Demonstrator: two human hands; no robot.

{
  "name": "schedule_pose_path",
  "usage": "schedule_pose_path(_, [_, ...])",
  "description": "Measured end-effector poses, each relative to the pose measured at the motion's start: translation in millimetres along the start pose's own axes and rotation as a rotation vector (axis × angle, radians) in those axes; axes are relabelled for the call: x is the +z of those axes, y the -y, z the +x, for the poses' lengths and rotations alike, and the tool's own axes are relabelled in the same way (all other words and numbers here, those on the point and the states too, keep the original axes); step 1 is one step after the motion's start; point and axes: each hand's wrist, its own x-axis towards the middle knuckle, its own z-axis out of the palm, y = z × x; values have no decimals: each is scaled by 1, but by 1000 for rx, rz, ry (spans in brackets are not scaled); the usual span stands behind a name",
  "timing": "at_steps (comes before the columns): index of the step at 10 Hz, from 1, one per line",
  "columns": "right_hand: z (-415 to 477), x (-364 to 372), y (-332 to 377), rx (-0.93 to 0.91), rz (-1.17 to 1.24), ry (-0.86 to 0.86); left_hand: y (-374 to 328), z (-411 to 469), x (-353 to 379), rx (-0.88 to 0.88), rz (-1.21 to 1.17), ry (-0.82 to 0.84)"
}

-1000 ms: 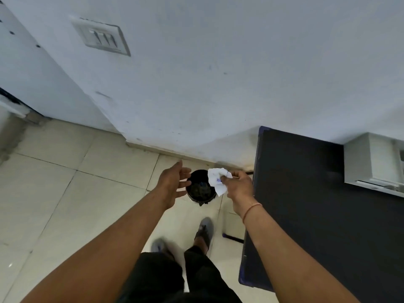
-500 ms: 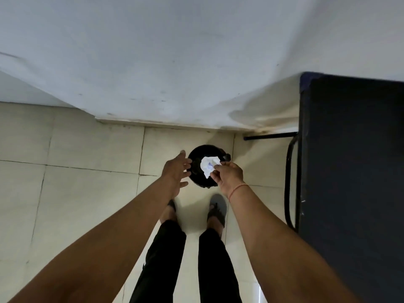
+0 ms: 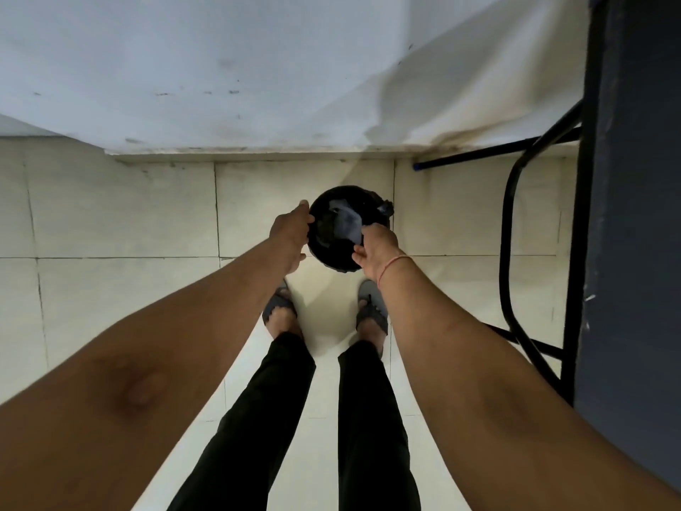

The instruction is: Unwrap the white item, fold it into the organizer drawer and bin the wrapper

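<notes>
The crumpled white wrapper [image 3: 347,223] lies dim and blurred inside the small round black bin [image 3: 333,252], which stands on the floor just in front of my feet. My right hand [image 3: 376,248] is at the bin's right rim with thumb and fingers spread, and the wrapper's edge sits just off its fingertips. My left hand [image 3: 291,234] rests against the bin's left rim, fingers apart and holding nothing. The white item and the organizer drawer are out of view.
A dark table [image 3: 634,215] with black metal legs [image 3: 512,252] stands close on the right. A white wall [image 3: 258,68] runs just behind the bin. Pale floor tiles [image 3: 110,215] stretch to the left. My sandalled feet [image 3: 372,311] stand under the bin.
My view tipped downward and both hands dropped to the bin's rim. The wrapper went from my right hand's pinch above the bin to down inside it.
</notes>
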Motion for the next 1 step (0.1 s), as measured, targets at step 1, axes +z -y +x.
schedule_pose_path(1, [-37,-8,15,-88,-65,13,-10,-36,-1,57,-17,-42])
